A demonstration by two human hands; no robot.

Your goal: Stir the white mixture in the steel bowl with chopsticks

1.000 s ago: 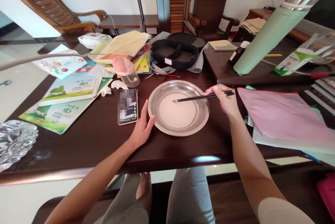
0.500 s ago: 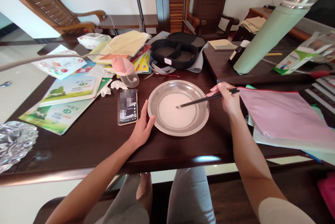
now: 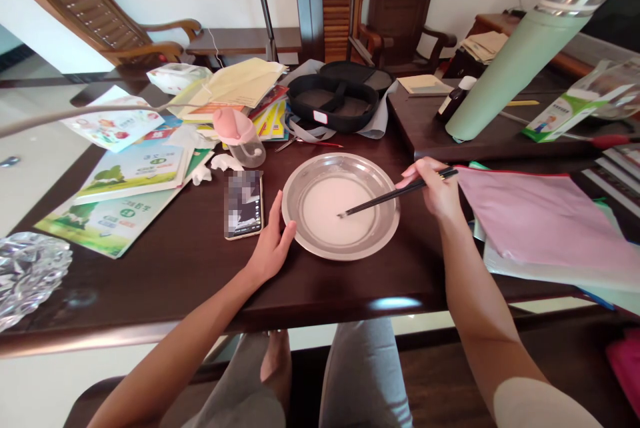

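Head view, metal dish (image 3: 385,227) on dark table (image 3: 340,288), wooden chairs (image 3: 406,11) behind

I have a round, shallow, silver metal dish (image 3: 341,250) flat near the front edge of the desk (image 3: 320,289), holding cloudy white liquid (image 3: 325,201). My slim black chopsticks (image 3: 385,197) slant over its right side, tips together at the liquid, upper ends raised.
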